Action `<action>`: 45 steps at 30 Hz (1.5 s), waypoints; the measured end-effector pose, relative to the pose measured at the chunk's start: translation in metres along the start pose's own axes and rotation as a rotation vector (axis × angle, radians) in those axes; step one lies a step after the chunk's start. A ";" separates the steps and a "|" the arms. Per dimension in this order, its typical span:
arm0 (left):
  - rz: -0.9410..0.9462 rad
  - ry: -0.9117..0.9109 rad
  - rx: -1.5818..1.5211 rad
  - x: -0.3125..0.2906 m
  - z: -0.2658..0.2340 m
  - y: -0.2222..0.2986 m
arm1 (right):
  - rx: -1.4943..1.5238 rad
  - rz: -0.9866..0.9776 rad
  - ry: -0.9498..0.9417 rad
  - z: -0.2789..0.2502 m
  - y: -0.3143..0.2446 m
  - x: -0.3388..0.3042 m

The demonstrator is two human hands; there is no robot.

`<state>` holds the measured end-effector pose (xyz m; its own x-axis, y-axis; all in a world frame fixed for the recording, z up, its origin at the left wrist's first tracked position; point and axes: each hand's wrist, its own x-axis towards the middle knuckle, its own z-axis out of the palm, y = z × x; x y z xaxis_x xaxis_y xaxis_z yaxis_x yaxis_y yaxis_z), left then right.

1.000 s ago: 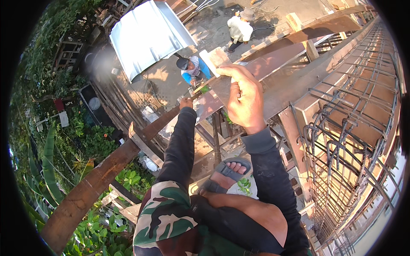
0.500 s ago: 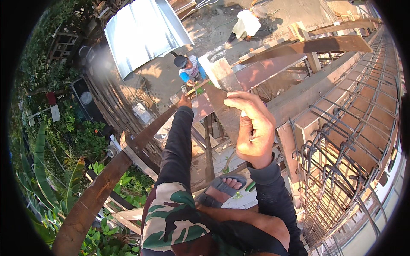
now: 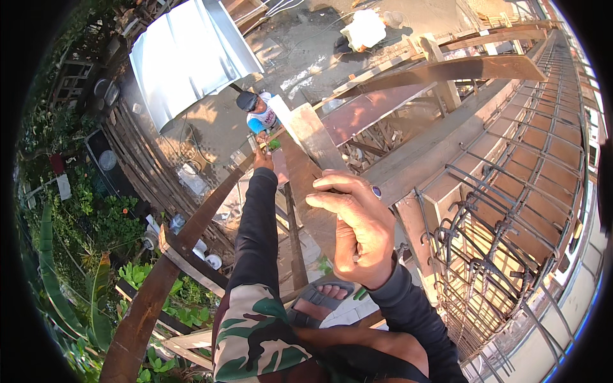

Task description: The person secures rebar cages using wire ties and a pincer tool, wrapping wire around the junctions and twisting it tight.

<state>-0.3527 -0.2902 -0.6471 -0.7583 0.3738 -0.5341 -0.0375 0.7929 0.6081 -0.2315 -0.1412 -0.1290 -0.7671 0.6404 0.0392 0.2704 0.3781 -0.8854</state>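
Observation:
My left hand [image 3: 263,159] reaches far down and forward, its fingers closed around something too small to make out. Close beyond it is a co-worker [image 3: 258,112] in a dark cap, standing lower down with hands raised near a thin yellowish strip of wood [image 3: 276,135]. My right hand [image 3: 361,226], with a ring on one finger, is nearer to me; its fingers are half bent and apart from the thumb, with nothing visible in them. A wide brown board [image 3: 300,167] passes behind that hand, beside an upright wooden post [image 3: 313,131].
Bent steel bars [image 3: 479,236] jut from the rebar cage in the formwork at right. A long plank [image 3: 137,319] slants across the left. My sandalled foot [image 3: 322,300] is below. Metal roofing sheets [image 3: 191,60] lie far left; another person [image 3: 364,30] is beyond.
The view has shifted, so most things sit farther left. My right hand has come lower and leftward, nearer to me. My left hand stays stretched out toward the co-worker.

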 end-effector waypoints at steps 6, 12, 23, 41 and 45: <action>-0.095 -0.082 -0.005 0.018 0.020 -0.021 | 0.016 -0.018 -0.050 -0.004 0.006 -0.001; 0.043 0.143 0.377 0.027 0.005 -0.033 | 0.048 0.001 -0.013 -0.003 0.006 -0.007; 0.189 0.113 0.814 -0.073 -0.157 0.103 | 0.045 0.047 0.031 0.011 0.003 -0.015; 1.427 0.481 0.900 -0.416 -0.500 0.348 | -0.084 -0.258 0.607 -0.015 -0.057 -0.084; 1.520 0.419 0.836 -0.500 -0.535 0.417 | 0.063 -0.312 0.411 -0.020 -0.078 -0.132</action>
<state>-0.3378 -0.4040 0.1877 0.0881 0.9082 0.4091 0.9912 -0.0392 -0.1264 -0.1394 -0.2423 -0.0561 -0.5103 0.7184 0.4728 0.0200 0.5596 -0.8285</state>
